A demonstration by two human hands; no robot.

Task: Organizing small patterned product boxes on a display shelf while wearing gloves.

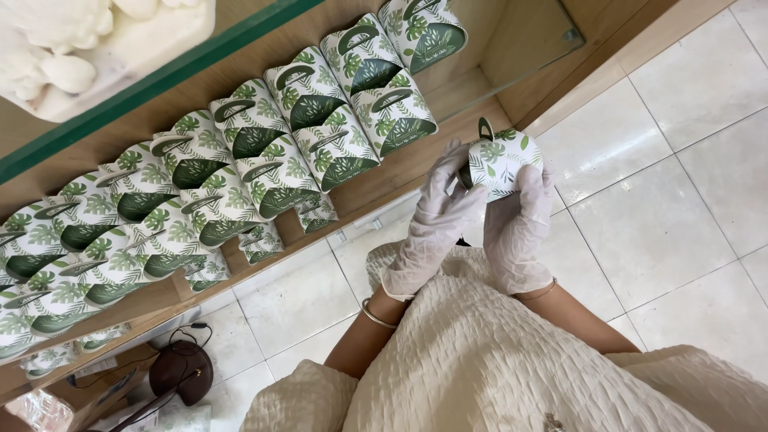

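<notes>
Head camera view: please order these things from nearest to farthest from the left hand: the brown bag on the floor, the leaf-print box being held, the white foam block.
1. Leaf-print box: in the left hand.
2. Brown bag: lower left, on the floor.
3. White foam block: top left, behind green-edged glass.

Your gloved left hand (436,220) and right hand (518,224) hold a leaf-printed white paper gift box (502,162) at centre right. Rows of matching boxes (264,156) fill the wooden shelf (448,88) running upper right to lower left. A brown round pouch (182,370) lies on the tiled floor (680,184) at lower left.

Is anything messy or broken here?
Nothing looks broken. The boxes sit in neat rows on the shelf. Both hands, left hand and right hand, hold one box.
</notes>
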